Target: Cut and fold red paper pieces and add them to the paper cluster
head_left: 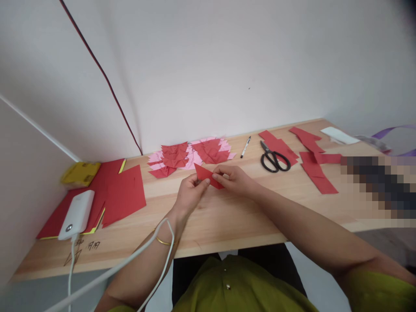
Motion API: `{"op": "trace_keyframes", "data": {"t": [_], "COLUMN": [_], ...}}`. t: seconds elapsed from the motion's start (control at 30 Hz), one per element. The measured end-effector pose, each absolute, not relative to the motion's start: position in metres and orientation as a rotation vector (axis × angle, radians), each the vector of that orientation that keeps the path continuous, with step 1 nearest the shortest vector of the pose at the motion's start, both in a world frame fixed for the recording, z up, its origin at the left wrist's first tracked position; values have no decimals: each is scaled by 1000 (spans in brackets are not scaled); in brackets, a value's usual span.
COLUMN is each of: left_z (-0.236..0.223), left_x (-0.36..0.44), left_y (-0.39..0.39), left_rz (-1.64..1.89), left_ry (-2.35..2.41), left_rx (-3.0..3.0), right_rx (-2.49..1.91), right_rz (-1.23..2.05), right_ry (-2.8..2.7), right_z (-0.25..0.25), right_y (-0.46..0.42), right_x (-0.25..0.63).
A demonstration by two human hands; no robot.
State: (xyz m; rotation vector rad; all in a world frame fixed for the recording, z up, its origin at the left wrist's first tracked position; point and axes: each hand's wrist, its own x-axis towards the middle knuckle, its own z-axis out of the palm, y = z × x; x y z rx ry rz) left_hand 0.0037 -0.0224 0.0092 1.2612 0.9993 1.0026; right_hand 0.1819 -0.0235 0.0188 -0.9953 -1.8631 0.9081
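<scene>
Between my two hands is a small folded piece of red paper point(206, 173), held just above the table's middle. My left hand point(191, 190) pinches its left lower edge between thumb and fingers. On the other side, my right hand point(235, 180) grips the right part with thumb and forefinger. Right behind the hands lie stacks of folded red paper pieces point(175, 156) and pink paper pieces point(193, 157), with pointed ends overlapping. The fingers hide part of the held paper.
Black-handled scissors point(274, 160) rest on red paper strips point(320, 177) at the right, near a pen point(246, 147). At left, a white power bank point(78, 212) with a cable sits on red sheets point(125, 197), beside a yellow packet point(81, 173). A white wall point(211, 65) stands behind the wooden table point(227, 229).
</scene>
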Motion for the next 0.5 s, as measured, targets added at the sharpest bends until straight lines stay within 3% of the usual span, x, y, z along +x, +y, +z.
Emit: {"op": "trace_keyframes", "data": {"t": [0.27, 0.5], "left_z": [10, 1], "left_x": [3, 4], "left_y": [-22, -24], "left_rz": [1052, 881], "left_ry": [1014, 1064], "left_rx": [1248, 1346], "right_rx": [-1004, -995], "right_rz": [951, 943], "right_ry": [-1863, -1796], "right_z": [18, 18], "right_y": [-24, -25], "right_x": [182, 179]}}
